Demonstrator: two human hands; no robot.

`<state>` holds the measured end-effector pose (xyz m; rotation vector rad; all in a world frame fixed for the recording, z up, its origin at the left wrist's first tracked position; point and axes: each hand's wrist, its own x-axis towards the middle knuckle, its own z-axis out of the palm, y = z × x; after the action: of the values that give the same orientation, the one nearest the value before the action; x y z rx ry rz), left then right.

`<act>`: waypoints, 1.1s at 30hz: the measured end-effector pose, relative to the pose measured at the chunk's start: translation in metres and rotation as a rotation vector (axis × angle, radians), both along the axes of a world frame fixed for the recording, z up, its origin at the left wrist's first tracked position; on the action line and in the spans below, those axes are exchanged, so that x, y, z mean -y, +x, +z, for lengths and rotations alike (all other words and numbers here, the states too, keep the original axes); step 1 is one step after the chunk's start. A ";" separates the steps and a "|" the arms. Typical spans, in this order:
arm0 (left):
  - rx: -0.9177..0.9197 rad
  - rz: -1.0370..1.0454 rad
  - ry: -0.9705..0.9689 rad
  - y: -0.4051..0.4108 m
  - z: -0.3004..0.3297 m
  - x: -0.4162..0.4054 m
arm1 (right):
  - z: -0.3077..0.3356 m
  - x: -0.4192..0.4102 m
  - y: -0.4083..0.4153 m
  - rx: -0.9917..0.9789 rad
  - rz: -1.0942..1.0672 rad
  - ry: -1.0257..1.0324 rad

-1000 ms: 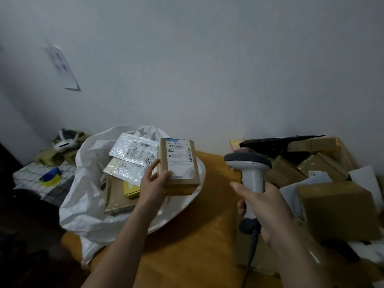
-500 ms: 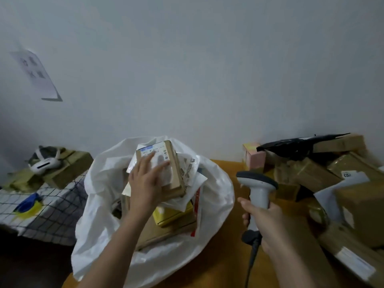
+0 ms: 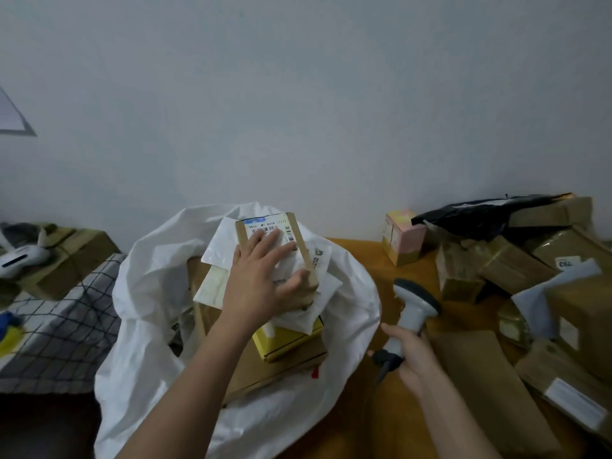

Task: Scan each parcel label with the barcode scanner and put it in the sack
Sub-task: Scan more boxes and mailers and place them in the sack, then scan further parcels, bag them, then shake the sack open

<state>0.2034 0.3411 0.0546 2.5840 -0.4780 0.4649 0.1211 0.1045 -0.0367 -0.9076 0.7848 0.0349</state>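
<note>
Both hands busy: left (image 3: 261, 286) now pressing parcel (image 3: 265, 231) into sack (image 3: 139, 326), right (image 3: 414, 359) gripping scanner (image 3: 415, 301).

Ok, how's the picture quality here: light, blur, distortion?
Head view: dim, flat indoor light with no glare; the label barcode shows but its text is soft; the left hand is slightly smeared; wide-angle bending tilts the parcels at the right edge.
</note>
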 end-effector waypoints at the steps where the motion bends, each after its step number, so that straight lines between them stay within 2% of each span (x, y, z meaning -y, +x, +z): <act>1: -0.018 0.000 -0.012 0.002 0.002 -0.001 | -0.006 -0.003 0.005 -0.010 0.020 0.023; 5: -0.057 0.008 -0.032 0.012 0.006 -0.007 | -0.029 -0.017 0.026 -0.089 0.056 0.117; 10: -0.099 0.010 -0.051 0.021 0.004 -0.017 | -0.030 -0.019 0.040 -0.028 0.116 -0.011; 17: -0.128 0.016 -0.038 0.031 0.003 -0.024 | 0.064 -0.009 0.034 0.253 0.150 -0.079; 21: -0.176 0.001 0.009 0.032 0.004 -0.021 | 0.134 0.014 0.024 0.522 -0.019 -0.135; 23: -0.199 -0.019 0.033 0.032 0.007 -0.017 | 0.151 0.016 0.022 0.585 -0.092 -0.219; 30: -0.318 -0.156 0.154 0.030 0.042 -0.029 | 0.144 -0.022 0.024 0.501 -0.182 -0.481; 32: -0.404 -0.267 0.072 0.025 0.054 -0.040 | 0.147 -0.039 0.028 0.505 -0.189 -0.526; 33: -0.489 -0.330 -0.050 0.023 0.059 -0.047 | 0.149 -0.049 0.031 0.508 -0.185 -0.548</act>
<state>0.2264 0.3883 0.1134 2.3876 -0.6816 -0.2596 0.1518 0.1540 0.1124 -1.2867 0.3960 -0.5774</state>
